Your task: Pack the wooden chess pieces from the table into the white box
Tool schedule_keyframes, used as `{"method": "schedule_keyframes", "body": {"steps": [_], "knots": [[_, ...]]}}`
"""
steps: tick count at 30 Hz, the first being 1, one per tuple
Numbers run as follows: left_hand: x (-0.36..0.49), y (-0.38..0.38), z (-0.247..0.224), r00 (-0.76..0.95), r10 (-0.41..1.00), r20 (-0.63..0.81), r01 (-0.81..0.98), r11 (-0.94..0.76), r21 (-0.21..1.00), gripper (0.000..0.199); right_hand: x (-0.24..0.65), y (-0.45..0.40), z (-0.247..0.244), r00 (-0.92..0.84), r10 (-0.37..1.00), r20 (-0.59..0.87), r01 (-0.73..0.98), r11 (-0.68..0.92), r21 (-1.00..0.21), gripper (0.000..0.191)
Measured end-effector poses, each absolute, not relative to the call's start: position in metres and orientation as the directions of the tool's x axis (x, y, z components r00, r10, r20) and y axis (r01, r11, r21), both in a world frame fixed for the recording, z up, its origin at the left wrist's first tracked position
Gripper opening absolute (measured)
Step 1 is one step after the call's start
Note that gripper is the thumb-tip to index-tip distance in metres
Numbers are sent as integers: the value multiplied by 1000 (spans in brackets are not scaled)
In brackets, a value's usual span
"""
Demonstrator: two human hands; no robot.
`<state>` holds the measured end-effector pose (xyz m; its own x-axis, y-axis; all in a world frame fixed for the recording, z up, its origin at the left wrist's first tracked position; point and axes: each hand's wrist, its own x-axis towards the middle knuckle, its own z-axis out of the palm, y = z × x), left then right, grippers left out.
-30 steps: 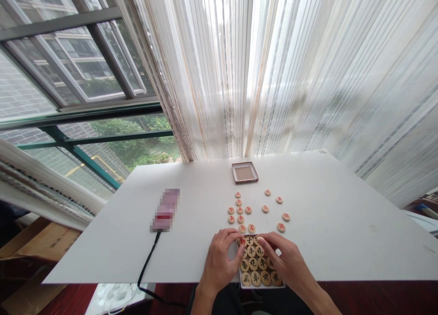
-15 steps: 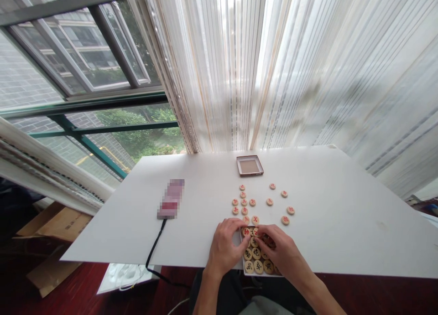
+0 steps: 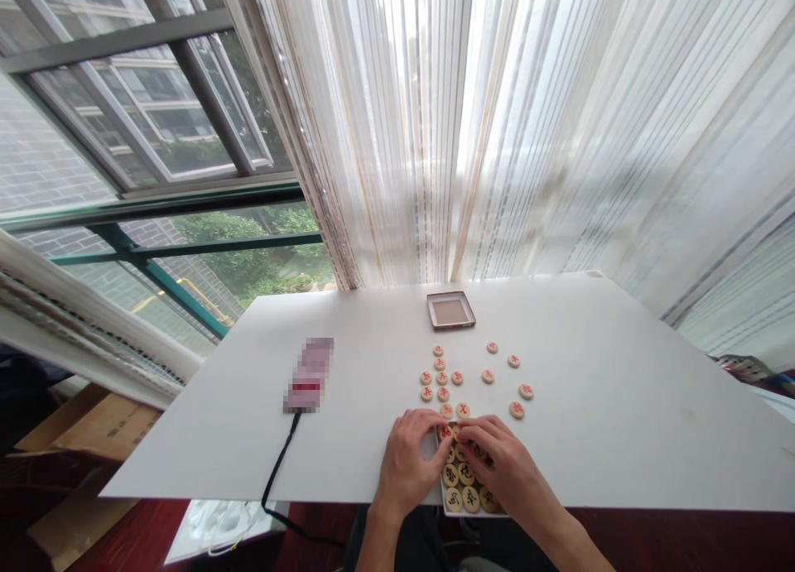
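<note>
A shallow white box (image 3: 443, 506) sits at the table's front edge, filled with rows of round wooden Chinese chess pieces, mostly with black characters. My left hand (image 3: 410, 454) is curled around the box's far left corner, its thumb and fingertips beside a red-lettered piece (image 3: 445, 433). From the right, my right hand (image 3: 504, 458) reaches over the box with fingers bent together at a red-lettered piece in the far row, mostly hidden by the fingers. Just beyond the box lie two red-lettered pieces (image 3: 463, 410) side by side.
Several more red-lettered pieces (image 3: 442, 378) lie loosely grouped on the white table (image 3: 596, 456), others (image 3: 517, 409) farther right. A box lid (image 3: 450, 310) lies near the curtain (image 3: 397, 141). At left, a blurred pink phone-like object (image 3: 309, 375) has a black cable (image 3: 282, 452) running off the front edge.
The view has tilted slightly upward, so the table sits lower. My right hand has shifted a little left over the far row, covering more of the red-lettered piece there. My left hand stays at the corner.
</note>
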<state>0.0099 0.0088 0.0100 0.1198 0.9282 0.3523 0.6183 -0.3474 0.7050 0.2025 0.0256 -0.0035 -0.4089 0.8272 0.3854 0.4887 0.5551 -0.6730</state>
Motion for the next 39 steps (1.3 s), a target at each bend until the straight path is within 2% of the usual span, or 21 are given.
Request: {"method": "schedule_keyframes", "body": {"steps": [4, 13, 23, 34, 39], "knots": [[10, 9, 8, 107, 930, 351, 618, -339, 710, 16, 204, 25, -7, -419, 822, 386, 495, 563, -662, 22], [10, 8, 9, 88, 948, 306, 598, -296, 745, 10, 203, 24, -17, -362, 834, 416, 527, 551, -647, 20], [9, 9, 12, 122, 941, 316, 603, -323, 729, 24, 201, 23, -19, -328, 826, 459, 521, 563, -642, 20], [5, 11, 11, 172, 932, 319, 585, -358, 728, 17, 216, 19, -8, -294, 827, 480, 609, 549, -573, 16], [8, 11, 13, 174, 929, 328, 609, -363, 705, 22, 220, 14, -11, -281, 824, 491, 610, 549, -571, 16]]}}
